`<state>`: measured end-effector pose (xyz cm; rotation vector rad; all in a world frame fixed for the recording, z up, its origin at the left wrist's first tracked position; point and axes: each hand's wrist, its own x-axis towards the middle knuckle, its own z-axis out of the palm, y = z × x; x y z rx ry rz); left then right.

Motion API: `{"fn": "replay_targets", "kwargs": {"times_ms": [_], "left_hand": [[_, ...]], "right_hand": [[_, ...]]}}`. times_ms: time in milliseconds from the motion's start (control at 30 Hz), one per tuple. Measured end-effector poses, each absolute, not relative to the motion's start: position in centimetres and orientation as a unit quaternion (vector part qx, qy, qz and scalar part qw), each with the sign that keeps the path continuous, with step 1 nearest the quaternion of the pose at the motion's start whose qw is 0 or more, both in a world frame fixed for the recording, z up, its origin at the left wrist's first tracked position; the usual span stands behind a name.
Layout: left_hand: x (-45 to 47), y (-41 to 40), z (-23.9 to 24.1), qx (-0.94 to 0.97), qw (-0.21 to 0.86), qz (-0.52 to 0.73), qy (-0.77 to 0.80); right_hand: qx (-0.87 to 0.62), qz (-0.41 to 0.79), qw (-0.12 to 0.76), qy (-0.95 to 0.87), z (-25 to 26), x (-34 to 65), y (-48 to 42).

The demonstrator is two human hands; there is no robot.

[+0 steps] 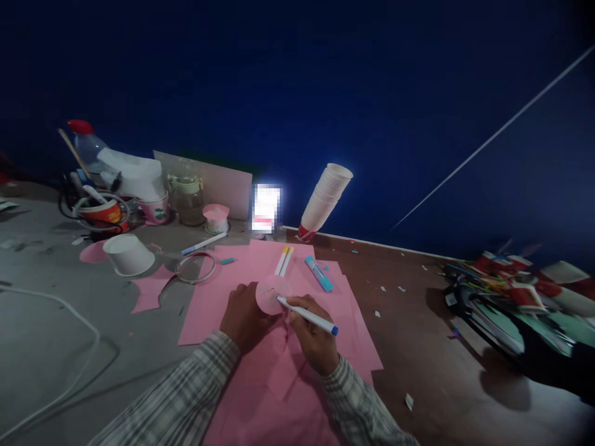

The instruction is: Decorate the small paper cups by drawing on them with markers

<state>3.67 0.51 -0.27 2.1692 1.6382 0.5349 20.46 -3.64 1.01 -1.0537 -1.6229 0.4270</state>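
In my right hand (316,331) is a white marker (311,317) with a blue end, held in a writing grip. Its tip meets a round pink paper disc (269,290), on which faint marks show. My left hand (244,316) is closed at the left edge of that disc and steadies it; whether something lies beneath the disc is hidden. Pink paper sheets (204,322) lie under both hands. Just beyond the disc are two slim white markers (284,261), one with a yellow end. A blue glue stick (318,274) lies to their right.
Leftward are a white paper bowl (129,254), a tape ring (195,267), a pink cutout (151,288) and a pink-topped cup (216,218). A leaning cup stack (326,198) and lit screen (266,209) stand by the blue wall. Paper scraps (409,401) dot the right side.
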Motion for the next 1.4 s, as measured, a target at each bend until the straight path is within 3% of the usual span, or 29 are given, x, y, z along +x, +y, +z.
{"fn": "replay_targets", "kwargs": {"times_ms": [1400], "left_hand": [[3.55,0.63,-0.68,0.770,0.184,0.198,0.577]], "right_hand": [[-0.475,0.175,0.540,-0.673,0.87,20.09,-3.56]]}}
